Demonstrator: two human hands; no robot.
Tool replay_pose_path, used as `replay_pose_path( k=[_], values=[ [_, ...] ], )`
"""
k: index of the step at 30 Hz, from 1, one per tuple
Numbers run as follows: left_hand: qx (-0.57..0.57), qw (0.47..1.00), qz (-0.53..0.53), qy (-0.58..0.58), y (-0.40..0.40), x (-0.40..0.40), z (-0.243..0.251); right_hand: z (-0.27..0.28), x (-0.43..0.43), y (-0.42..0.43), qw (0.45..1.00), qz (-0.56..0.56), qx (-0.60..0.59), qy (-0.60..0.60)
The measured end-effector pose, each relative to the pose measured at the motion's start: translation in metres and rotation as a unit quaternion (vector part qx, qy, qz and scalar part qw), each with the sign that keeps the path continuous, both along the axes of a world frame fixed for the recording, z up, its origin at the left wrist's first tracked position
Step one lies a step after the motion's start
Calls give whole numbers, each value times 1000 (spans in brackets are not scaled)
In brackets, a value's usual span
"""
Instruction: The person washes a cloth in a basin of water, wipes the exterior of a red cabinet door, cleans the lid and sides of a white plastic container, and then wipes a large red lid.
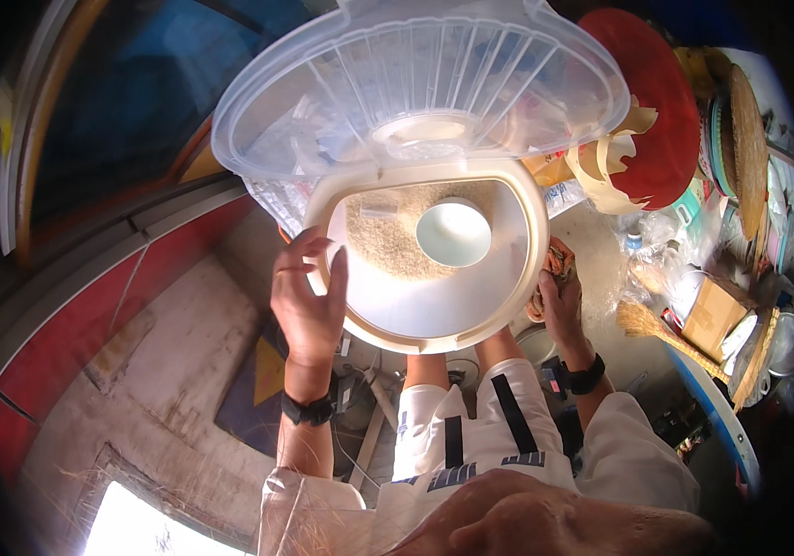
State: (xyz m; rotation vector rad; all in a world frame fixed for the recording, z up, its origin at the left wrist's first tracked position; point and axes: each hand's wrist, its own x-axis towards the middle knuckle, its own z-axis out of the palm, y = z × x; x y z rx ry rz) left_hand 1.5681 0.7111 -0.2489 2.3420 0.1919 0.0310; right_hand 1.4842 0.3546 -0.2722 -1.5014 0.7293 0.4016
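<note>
Before me stands a storage bin with a cream rim and pale inner walls. Its translucent ribbed lid is raised at the far side. Inside lies a layer of grain that looks like rice, with a white bowl resting on it. A small clear rectangular piece lies on the grain too. My left hand is at the bin's left rim, fingers apart and holding nothing; whether it touches the rim I cannot tell. At the right side, my right hand grips a crumpled orange-brown cloth against the bin.
On the right are a red round lid-like object, a wooden board, plastic bags, a cardboard box and a straw brush. A red-faced ledge runs along the left. Cables and a stick lie on the floor near my legs.
</note>
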Motion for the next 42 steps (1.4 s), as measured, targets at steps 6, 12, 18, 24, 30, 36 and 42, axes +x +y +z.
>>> replay_pose_path(
  k=[6,12,18,24,30,36,42],
  values=[
    [-337,920,127,154,16,-78,-47,-15,2,12,998,-32,5,-53],
    [-555,768,259,188,-21,-89,-52,-12,10,9,997,-44,41,-44],
    [-527,767,268,248,-7,-50,-26,16,34,13,997,-30,19,-63],
    [-462,800,286,254,-10,-24,-10,18,42,21,994,-75,46,-66],
    [-481,786,269,281,-5,-8,2,35,71,22,992,-78,81,-49],
    [-508,763,278,287,-5,-14,-1,49,82,14,983,-55,175,-10],
    [-500,767,306,263,-20,-23,-3,42,70,8,993,-38,115,13]
  ],
)
